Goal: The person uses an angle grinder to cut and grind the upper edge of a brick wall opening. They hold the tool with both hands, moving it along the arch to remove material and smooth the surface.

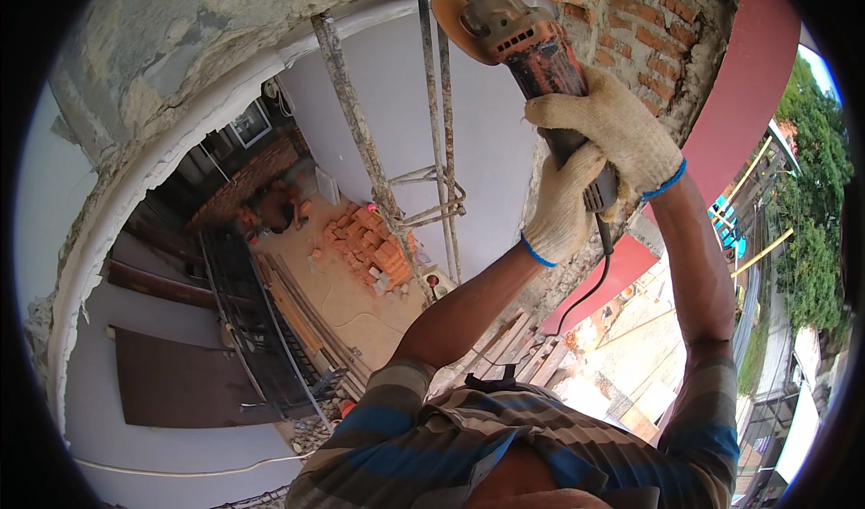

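Raised high in front of me is a worn red and black angle grinder [547, 60], its round orange-brown disc [461, 28] close to the rough concrete edge overhead. Both my hands wear cream knit gloves with blue cuffs. My right hand [626, 129] is wrapped round the middle of the grinder's body, thumb across it. Lower down, my left hand [568, 204] grips the rear of the same tool. From its back end hangs a black power cord [587, 295]. Whether the disc is spinning or touching the concrete, I cannot tell.
Metal scaffold bars [356, 117] stand left of the grinder. Broken concrete [171, 49] and exposed bricks [644, 22] frame the opening. Far below lie a brick pile [369, 248], long planks [302, 306] and a crouching person [275, 210]. A red-painted wall strip [743, 77] runs along the right.
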A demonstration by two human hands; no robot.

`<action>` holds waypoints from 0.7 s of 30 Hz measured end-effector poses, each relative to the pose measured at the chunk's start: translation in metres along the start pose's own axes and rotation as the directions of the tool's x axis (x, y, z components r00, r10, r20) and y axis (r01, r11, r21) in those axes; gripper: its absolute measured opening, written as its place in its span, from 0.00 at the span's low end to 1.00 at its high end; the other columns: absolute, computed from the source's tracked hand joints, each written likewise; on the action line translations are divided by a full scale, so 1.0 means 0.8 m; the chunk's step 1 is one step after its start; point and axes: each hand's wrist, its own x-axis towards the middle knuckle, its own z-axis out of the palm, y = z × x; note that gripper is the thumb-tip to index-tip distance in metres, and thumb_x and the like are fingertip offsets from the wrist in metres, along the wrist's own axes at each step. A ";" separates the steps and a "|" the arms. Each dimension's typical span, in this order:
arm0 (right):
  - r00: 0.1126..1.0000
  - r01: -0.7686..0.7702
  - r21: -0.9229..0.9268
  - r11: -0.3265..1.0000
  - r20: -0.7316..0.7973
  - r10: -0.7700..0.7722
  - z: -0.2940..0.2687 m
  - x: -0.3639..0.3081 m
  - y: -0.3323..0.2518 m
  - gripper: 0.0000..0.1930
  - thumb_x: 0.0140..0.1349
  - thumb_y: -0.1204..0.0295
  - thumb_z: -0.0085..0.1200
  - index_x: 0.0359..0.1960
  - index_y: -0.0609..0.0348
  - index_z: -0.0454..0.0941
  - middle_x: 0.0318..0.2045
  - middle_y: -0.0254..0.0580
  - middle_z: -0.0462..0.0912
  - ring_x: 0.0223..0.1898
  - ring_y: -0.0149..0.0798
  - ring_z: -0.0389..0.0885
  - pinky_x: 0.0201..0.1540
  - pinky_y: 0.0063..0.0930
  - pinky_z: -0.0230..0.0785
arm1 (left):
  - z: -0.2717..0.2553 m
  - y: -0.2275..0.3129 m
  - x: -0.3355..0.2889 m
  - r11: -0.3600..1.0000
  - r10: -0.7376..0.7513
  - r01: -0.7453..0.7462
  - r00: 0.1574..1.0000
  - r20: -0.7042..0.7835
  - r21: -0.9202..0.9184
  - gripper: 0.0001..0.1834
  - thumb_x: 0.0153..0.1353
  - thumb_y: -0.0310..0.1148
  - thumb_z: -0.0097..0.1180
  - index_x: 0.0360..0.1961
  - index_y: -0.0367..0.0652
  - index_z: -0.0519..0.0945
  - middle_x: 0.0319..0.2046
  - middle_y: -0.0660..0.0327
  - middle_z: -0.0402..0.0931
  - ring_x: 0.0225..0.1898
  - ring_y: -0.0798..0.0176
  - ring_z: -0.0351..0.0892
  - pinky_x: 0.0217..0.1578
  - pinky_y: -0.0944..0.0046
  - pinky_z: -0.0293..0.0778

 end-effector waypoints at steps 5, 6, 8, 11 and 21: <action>1.000 0.005 -0.041 0.999 0.002 -0.005 -0.004 0.002 0.000 0.31 0.52 0.46 0.71 0.43 0.65 0.84 0.29 0.39 0.84 0.31 0.35 0.83 0.37 0.33 0.77 | 0.001 -0.008 0.006 0.998 0.036 -0.034 0.999 -0.031 0.056 0.18 0.79 0.49 0.52 0.51 0.44 0.75 0.33 0.58 0.82 0.23 0.62 0.81 0.17 0.63 0.69; 1.000 0.012 -0.042 0.999 0.007 -0.012 -0.005 0.002 0.000 0.32 0.52 0.45 0.70 0.43 0.65 0.84 0.29 0.39 0.84 0.31 0.35 0.83 0.37 0.33 0.77 | 0.001 -0.009 0.006 0.998 0.039 -0.037 0.998 -0.040 0.058 0.18 0.79 0.49 0.52 0.51 0.44 0.75 0.32 0.58 0.82 0.23 0.62 0.81 0.17 0.63 0.69; 1.000 0.009 -0.085 0.996 0.002 -0.009 -0.007 0.001 -0.002 0.32 0.52 0.45 0.70 0.43 0.65 0.84 0.29 0.39 0.84 0.31 0.35 0.83 0.37 0.33 0.77 | 0.002 -0.011 0.008 0.996 0.057 -0.053 0.997 -0.059 0.069 0.19 0.79 0.49 0.52 0.51 0.44 0.75 0.32 0.57 0.82 0.23 0.62 0.81 0.18 0.63 0.69; 1.000 0.022 -0.067 0.998 0.005 -0.022 -0.008 0.000 -0.004 0.31 0.52 0.45 0.70 0.42 0.65 0.84 0.28 0.39 0.83 0.30 0.34 0.83 0.36 0.33 0.77 | 0.001 -0.008 0.009 0.996 0.036 -0.037 0.999 0.016 0.087 0.19 0.79 0.50 0.52 0.51 0.43 0.75 0.32 0.57 0.81 0.23 0.62 0.81 0.18 0.63 0.70; 1.000 0.029 -0.090 0.996 0.004 -0.029 -0.009 0.003 -0.001 0.32 0.53 0.44 0.69 0.42 0.64 0.85 0.28 0.40 0.84 0.30 0.35 0.83 0.35 0.32 0.77 | 0.006 -0.006 0.008 0.998 0.037 -0.037 0.999 0.005 0.044 0.18 0.78 0.47 0.55 0.51 0.41 0.76 0.34 0.58 0.82 0.26 0.65 0.82 0.21 0.65 0.74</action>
